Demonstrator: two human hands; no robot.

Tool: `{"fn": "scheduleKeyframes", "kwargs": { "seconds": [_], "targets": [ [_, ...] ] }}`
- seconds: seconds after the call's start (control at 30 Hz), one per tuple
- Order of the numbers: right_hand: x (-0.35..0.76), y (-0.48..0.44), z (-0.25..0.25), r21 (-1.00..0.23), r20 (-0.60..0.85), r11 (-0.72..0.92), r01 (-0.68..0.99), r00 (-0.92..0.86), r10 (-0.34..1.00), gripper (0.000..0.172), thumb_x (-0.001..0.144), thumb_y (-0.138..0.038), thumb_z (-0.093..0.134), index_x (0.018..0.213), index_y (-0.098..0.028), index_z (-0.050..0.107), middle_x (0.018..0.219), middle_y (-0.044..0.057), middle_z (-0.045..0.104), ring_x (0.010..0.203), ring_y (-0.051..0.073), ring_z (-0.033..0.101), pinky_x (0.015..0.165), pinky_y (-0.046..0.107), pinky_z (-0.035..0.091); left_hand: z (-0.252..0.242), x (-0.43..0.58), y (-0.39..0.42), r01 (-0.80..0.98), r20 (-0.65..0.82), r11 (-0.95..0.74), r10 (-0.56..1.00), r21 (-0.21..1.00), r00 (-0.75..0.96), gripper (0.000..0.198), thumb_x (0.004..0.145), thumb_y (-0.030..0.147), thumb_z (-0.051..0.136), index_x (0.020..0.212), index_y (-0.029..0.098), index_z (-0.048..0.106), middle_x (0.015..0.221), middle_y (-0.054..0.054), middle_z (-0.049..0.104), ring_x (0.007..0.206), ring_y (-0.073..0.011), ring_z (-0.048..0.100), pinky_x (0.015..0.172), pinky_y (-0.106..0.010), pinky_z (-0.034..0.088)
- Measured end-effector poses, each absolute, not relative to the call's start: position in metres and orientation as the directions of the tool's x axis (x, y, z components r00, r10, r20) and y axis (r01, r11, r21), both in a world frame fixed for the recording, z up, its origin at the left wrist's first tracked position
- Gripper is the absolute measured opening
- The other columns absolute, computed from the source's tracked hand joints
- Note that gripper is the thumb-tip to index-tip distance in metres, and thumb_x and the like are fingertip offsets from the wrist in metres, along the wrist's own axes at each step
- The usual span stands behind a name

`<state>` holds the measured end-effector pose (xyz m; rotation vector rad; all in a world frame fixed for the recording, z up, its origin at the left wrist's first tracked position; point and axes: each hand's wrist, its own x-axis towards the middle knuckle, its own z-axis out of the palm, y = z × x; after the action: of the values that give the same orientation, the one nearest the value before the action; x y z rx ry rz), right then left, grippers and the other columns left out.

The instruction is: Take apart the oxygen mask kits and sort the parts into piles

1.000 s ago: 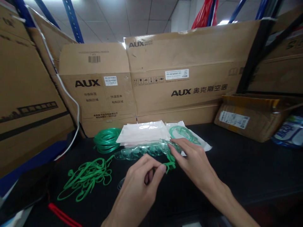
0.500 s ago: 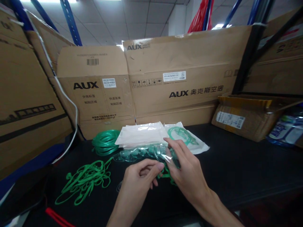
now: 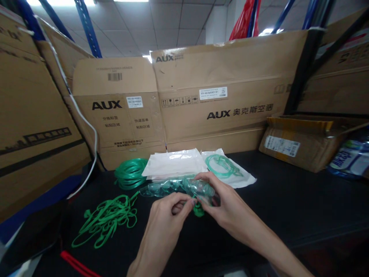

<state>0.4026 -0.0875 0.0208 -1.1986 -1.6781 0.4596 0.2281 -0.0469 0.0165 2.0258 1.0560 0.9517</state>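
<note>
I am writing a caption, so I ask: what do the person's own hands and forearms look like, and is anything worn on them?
The left hand and right hand are ungloved, with slim fingers. Both forearms are slender; no sleeve, watch, bracelet or ring shows on what is in view.

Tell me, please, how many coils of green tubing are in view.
2: one coil left of the white packets, another coil on or inside the right-hand packet; more may be hidden.

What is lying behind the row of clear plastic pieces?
White packets, with coiled green tubing to their left and a white pouch to their right. The right hand hides part of the plastic row; what it covers there cannot be seen.
</note>
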Motion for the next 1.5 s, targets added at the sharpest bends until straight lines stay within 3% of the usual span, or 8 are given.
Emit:
{"fn": "scheduleKeyframes", "kwargs": {
  "seconds": [0.2, 0.4, 0.53, 0.67, 0.83, 0.97, 1.17, 1.5],
  "targets": [
    [0.408, -0.091, 0.024, -0.747, 0.469, 0.434, 0.504, -0.065, 0.881, 0.042, 0.079, -0.007, 0.062, 0.117, -0.026, 0.056, 0.110, 0.002, 0.066, 0.091, 0.018, 0.064, 0.073, 0.024, 0.049, 0.017, 0.227, -0.044, 0.387, 0.353, -0.548, 0.809, 0.741, 0.470, 0.021, 0.091, 0.036, 0.061, 0.081, 0.023, 0.074, 0.077, 0.000, 0.064, 0.066, -0.0149, 0.056, 0.063, -0.024, 0.041],
    [0.412, -0.083, 0.016, -0.614, 0.577, 0.505, 0.607, -0.092, 0.811, 0.047, 0.082, -0.003, 0.057, 0.121, -0.027, 0.053, 0.118, 0.005, 0.063, 0.110, 0.021, 0.061, 0.093, 0.032, 0.048, 0.020, 0.225, -0.049, 0.409, 0.359, -0.578, 0.790, 0.706, 0.498, 0.023, 0.094, 0.035, 0.059, 0.079, 0.022, 0.072, 0.078, 0.000, 0.055, 0.067, -0.0142, 0.051, 0.063, -0.025, 0.039],
    [0.415, -0.079, 0.014, -0.571, 0.628, 0.474, 0.670, -0.015, 0.778, 0.042, 0.085, -0.004, 0.054, 0.120, -0.026, 0.052, 0.115, 0.006, 0.062, 0.105, 0.022, 0.061, 0.088, 0.032, 0.049, 0.021, 0.225, -0.051, 0.410, 0.320, -0.576, 0.778, 0.707, 0.541, 0.019, 0.092, 0.033, 0.062, 0.079, 0.023, 0.073, 0.081, 0.000, 0.058, 0.070, -0.0147, 0.053, 0.065, -0.025, 0.040],
    [0.412, -0.085, 0.021, -0.663, 0.550, 0.468, 0.584, -0.044, 0.834, 0.043, 0.079, -0.002, 0.058, 0.115, -0.025, 0.053, 0.111, 0.004, 0.063, 0.097, 0.020, 0.063, 0.079, 0.028, 0.050, 0.020, 0.222, -0.046, 0.323, 0.341, -0.557, 0.777, 0.765, 0.529, 0.016, 0.089, 0.032, 0.066, 0.080, 0.023, 0.076, 0.082, 0.000, 0.063, 0.073, -0.0147, 0.057, 0.066, -0.024, 0.043],
    [0.409, -0.092, 0.026, -0.716, 0.504, 0.452, 0.532, -0.054, 0.862, 0.042, 0.082, -0.004, 0.060, 0.116, -0.028, 0.053, 0.106, 0.000, 0.063, 0.083, 0.015, 0.062, 0.068, 0.023, 0.049, 0.019, 0.219, -0.036, 0.136, 0.265, -0.342, 0.879, 0.930, 0.395, 0.021, 0.083, 0.038, 0.069, 0.090, 0.020, 0.077, 0.078, -0.002, 0.069, 0.065, -0.0145, 0.061, 0.061, -0.023, 0.048],
    [0.405, -0.093, 0.024, -0.670, 0.552, 0.500, 0.549, -0.081, 0.830, 0.044, 0.082, -0.002, 0.059, 0.117, -0.028, 0.052, 0.109, 0.001, 0.062, 0.091, 0.016, 0.062, 0.072, 0.023, 0.049, 0.016, 0.222, -0.035, 0.065, 0.191, -0.230, 0.909, 0.971, 0.369, 0.024, 0.077, 0.039, 0.073, 0.087, 0.017, 0.076, 0.077, -0.004, 0.072, 0.069, -0.0176, 0.066, 0.062, -0.023, 0.052],
    [0.400, -0.096, 0.025, -0.612, 0.615, 0.558, 0.560, -0.106, 0.781, 0.044, 0.084, -0.002, 0.059, 0.117, -0.029, 0.051, 0.114, 0.002, 0.062, 0.105, 0.018, 0.061, 0.084, 0.026, 0.050, 0.017, 0.225, -0.043, 0.152, 0.216, -0.303, 0.881, 0.941, 0.421, 0.023, 0.080, 0.038, 0.070, 0.078, 0.016, 0.075, 0.079, -0.003, 0.069, 0.066, -0.0160, 0.065, 0.063, -0.023, 0.051],
    [0.404, -0.084, 0.016, -0.494, 0.710, 0.518, 0.698, -0.020, 0.704, 0.035, 0.090, -0.009, 0.054, 0.120, -0.027, 0.051, 0.107, 0.004, 0.063, 0.095, 0.019, 0.063, 0.080, 0.029, 0.051, 0.024, 0.227, -0.055, 0.200, 0.221, -0.352, 0.847, 0.914, 0.483, 0.026, 0.087, 0.040, 0.066, 0.080, 0.016, 0.073, 0.076, -0.001, 0.061, 0.063, -0.0126, 0.060, 0.060, -0.021, 0.047]
  ]
}}
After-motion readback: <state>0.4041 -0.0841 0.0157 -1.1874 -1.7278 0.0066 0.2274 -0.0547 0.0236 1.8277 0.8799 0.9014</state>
